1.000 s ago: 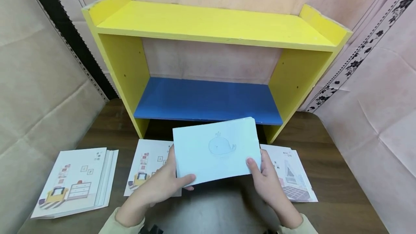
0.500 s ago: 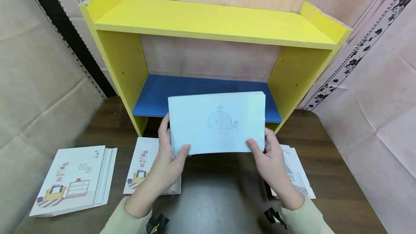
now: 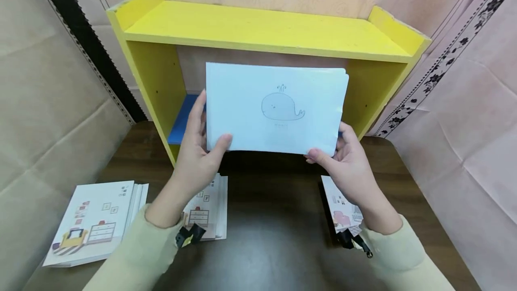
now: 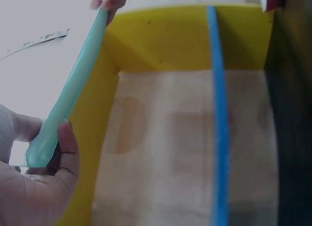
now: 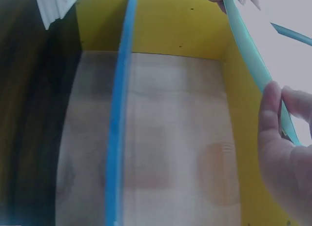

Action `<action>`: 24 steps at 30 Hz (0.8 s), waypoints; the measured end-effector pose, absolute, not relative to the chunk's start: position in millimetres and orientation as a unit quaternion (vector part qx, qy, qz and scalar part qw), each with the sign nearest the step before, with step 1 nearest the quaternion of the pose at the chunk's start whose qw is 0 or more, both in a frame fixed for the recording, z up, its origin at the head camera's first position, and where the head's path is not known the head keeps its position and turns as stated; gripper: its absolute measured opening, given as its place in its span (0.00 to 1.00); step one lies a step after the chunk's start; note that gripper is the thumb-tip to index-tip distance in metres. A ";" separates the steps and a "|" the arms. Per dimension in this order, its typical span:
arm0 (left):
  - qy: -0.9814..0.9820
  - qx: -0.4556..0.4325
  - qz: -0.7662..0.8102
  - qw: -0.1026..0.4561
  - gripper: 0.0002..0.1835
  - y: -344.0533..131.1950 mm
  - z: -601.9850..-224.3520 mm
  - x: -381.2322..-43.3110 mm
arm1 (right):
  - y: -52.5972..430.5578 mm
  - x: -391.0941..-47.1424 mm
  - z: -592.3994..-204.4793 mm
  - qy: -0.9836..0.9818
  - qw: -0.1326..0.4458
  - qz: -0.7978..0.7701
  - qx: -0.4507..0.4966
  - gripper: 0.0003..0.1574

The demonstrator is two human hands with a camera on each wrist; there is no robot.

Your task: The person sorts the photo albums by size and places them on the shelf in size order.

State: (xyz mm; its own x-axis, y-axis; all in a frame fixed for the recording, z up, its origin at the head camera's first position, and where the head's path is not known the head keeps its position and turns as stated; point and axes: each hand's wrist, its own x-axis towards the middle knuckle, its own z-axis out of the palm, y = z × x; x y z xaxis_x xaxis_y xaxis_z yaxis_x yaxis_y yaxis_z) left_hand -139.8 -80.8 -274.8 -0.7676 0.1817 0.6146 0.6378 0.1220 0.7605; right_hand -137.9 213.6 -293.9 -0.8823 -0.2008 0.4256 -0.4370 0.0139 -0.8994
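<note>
A light blue notebook (image 3: 242,102) with a line drawing of a whale on its cover is held up in front of the shelf unit, long side level. My left hand (image 3: 194,160) grips its lower left corner, thumb on the cover and fingers behind. At the lower right corner my right hand (image 3: 355,169) pinches it the same way. Both wrist views show the notebook edge-on as a thin, slightly bowed teal strip (image 4: 73,89), clear of the blue shelf board (image 5: 119,109).
The yellow shelf unit (image 3: 258,24) stands at the back, its blue board (image 3: 181,122) mostly hidden by the notebook. On the dark wooden table (image 3: 270,237) lie white printed booklets at left (image 3: 94,223), another pile (image 3: 206,210) beneath my left forearm, and more booklets (image 3: 343,210) under my right wrist.
Both hands have raised the notebook and carried it forward, from low over the table up to the shelf unit's opening. Its tilt has levelled out.
</note>
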 end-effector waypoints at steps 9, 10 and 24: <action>-0.701 -0.318 -0.589 0.244 0.41 -83.7 -247.0 -154.7 | 207.8 -138.9 -271.8 -0.713 0.112 0.647 0.246 0.47; -0.698 -0.323 -0.588 0.251 0.41 -83.3 -245.6 -156.5 | 208.2 -138.6 -270.7 -0.713 0.117 0.647 0.245 0.48; -0.693 -0.356 -0.609 0.150 0.52 -79.5 -224.4 -154.1 | 217.3 -136.4 -250.4 -0.692 0.186 0.657 0.233 0.55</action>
State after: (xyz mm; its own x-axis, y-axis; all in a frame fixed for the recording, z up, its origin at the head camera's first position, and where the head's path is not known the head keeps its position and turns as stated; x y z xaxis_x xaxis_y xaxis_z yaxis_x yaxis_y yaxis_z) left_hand -154.1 -79.5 -224.4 -0.7013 0.3103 0.6418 0.6763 0.0045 0.7367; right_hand -136.4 217.3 -250.4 -0.8216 -0.0778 0.5647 -0.5680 0.0273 -0.8226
